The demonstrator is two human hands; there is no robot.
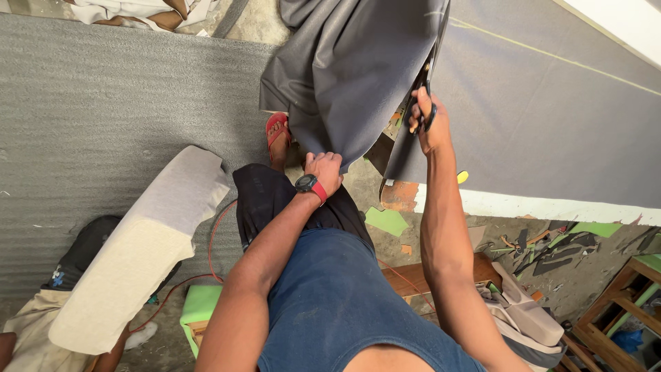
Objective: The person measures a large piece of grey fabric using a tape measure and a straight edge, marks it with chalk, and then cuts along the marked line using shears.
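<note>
My left hand (pixel 325 169), with a red-strapped watch on the wrist, grips the lower edge of a dark grey sheet of fabric (pixel 344 69) that hangs folded over in front of me. My right hand (pixel 428 122) holds black scissors (pixel 421 83) with the blades pointing up into the fabric along a cut. The rest of the grey fabric (pixel 551 117) lies spread on a white table to the right, marked with a pale chalk line.
A grey carpet (pixel 103 103) covers the floor on the left. A beige foam cushion (pixel 138 248) rests on another person seated at lower left. A wooden bench (pixel 413 275), scraps, a bag (pixel 530 324) and a wooden frame (pixel 626 303) lie at right.
</note>
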